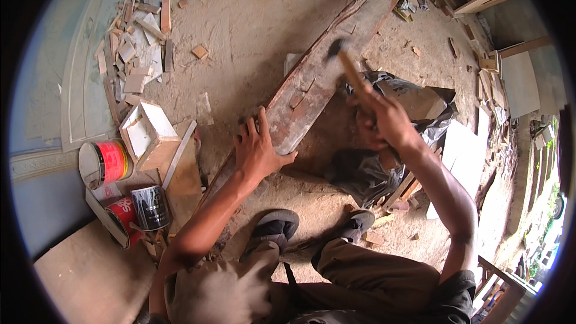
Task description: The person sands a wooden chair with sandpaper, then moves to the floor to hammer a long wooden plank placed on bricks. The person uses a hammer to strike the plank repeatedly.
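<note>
A long, worn wooden plank (303,93) slants across the floor from in front of me to the far right, its surface stained and rough. Thin nails (311,86) stick out of it. My left hand (255,147) lies on the near part of the plank with its fingers spread and the thumb apart. Wrapped round the wooden handle of a hammer (354,73) is my right hand (387,123). The dark hammer head is smeared by motion over the plank, near its right side; whether it touches the wood I cannot tell.
Black plastic sheeting (363,177) lies right of the plank. At left stand paint cans (150,207), a small open wooden box (150,129) and a pile of wood offcuts (141,48). A white panel (459,162) and more scraps are at right. My sandalled feet (276,228) are close below.
</note>
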Motion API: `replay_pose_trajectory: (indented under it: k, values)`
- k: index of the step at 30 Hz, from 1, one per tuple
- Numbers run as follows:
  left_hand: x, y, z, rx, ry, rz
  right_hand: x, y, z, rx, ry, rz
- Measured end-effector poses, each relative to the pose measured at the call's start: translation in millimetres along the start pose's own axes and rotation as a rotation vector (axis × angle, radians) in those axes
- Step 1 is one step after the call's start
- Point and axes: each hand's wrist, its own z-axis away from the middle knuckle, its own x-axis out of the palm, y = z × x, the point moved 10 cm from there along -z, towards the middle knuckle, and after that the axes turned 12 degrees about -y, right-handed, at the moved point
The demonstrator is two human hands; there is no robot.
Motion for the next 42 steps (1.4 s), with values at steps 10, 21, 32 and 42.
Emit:
replay_pose_trajectory:
  k: [10,21,32,42]
  values:
    - [0.5,3.6,-4.3,-0.026,-0.074,-0.036,0.0,10.0,-1.0,0.159,0.085,0.296]
    - [0.4,7.0,-2.5,-0.012,-0.085,-0.006,-3.0,0.0,2.9,-0.224,0.096,0.2]
    - [-2.4,12.1,-1.6,0.0,-0.073,0.013,-16.7,-6.8,5.3,-0.411,0.178,0.13]
    - [1.3,6.1,1.3,0.022,0.01,-0.023,-1.0,-64.4,37.1,-0.589,0.123,0.074]
